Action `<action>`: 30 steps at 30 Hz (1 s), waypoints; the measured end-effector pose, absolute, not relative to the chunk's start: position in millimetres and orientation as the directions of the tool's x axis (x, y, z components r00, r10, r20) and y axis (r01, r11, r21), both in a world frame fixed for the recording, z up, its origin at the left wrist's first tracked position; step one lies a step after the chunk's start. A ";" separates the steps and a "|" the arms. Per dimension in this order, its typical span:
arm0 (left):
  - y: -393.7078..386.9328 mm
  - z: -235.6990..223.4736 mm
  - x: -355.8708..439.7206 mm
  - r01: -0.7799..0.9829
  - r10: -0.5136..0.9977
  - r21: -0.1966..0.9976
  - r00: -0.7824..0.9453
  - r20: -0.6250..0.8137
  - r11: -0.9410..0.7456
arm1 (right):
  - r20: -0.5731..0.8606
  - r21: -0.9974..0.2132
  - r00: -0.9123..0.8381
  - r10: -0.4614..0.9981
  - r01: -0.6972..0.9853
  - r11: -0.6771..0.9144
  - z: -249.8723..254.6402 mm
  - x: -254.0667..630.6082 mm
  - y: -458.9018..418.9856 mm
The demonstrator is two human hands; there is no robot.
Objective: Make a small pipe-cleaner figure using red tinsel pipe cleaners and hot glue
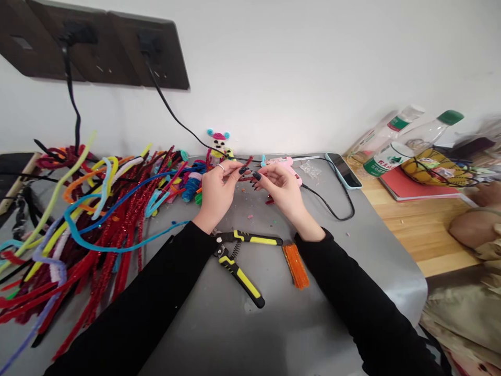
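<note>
At frame centre, the left hand (219,192) and right hand (282,191) both pinch a dark-red pipe cleaner (249,162), presumably for fine control.

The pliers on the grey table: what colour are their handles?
The handles are black with yellow panels, best seen in the head view.

Head camera: we looked forward and down from the wearer's head.
Left hand (219,192), right hand (285,194): near, mid-view.
Counter (235,339): lay below us.
Wall (313,68): we faced it.
</note>
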State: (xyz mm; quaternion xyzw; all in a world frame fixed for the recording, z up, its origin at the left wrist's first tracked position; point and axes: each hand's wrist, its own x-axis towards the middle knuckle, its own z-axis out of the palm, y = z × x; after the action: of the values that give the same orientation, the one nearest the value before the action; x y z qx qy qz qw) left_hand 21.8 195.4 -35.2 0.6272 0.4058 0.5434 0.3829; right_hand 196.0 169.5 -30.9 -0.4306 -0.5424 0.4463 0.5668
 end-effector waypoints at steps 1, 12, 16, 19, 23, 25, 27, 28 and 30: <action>195.5 -35.4 21.9 0.093 0.926 0.922 0.079 0.370 -0.376 | 0.241 -0.970 0.018 0.970 -0.031 0.241 -31.3 195.7 169.4; 193.5 -32.6 21.1 0.091 0.939 0.935 0.054 0.339 -0.343 | 0.253 -0.964 0.059 0.966 0.105 0.246 -32.5 194.4 164.5; 198.4 -34.0 21.1 0.067 0.958 0.957 0.055 0.280 -0.283 | 0.261 -0.960 0.028 0.965 0.107 0.257 -23.1 195.2 161.8; 201.0 -31.2 20.4 -0.060 0.961 0.983 0.207 0.181 -0.172 | 0.263 -0.964 0.088 0.961 0.045 0.260 -17.3 198.4 162.7; 199.2 -25.6 19.7 -0.157 0.875 0.987 0.483 0.046 0.035 | 0.278 -0.960 0.099 0.955 0.057 0.274 -13.3 204.6 165.4; 198.0 -24.8 19.9 -0.154 0.840 0.985 0.543 0.019 0.077 | 0.267 -0.963 0.060 0.962 0.064 0.263 -13.6 206.5 166.5; 198.1 -25.9 20.4 -0.137 0.824 0.987 0.566 0.013 0.079 | 0.248 -0.968 0.032 0.968 0.059 0.245 -15.1 207.3 167.5; 198.7 -26.9 20.5 -0.126 0.830 0.990 0.557 0.016 0.065 | 0.241 -0.969 0.031 0.970 0.063 0.238 -16.2 207.7 168.0; 200.4 -28.6 20.4 -0.097 0.873 0.995 0.484 0.056 -0.010 | 0.238 -0.969 0.065 0.969 0.091 0.232 -18.2 208.8 169.0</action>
State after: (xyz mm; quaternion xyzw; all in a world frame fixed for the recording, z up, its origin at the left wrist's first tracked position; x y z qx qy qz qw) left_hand 20.4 200.4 -28.6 0.5946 0.3261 0.3892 0.6233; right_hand 208.8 169.0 -18.2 -0.4760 -0.5566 0.3970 0.5532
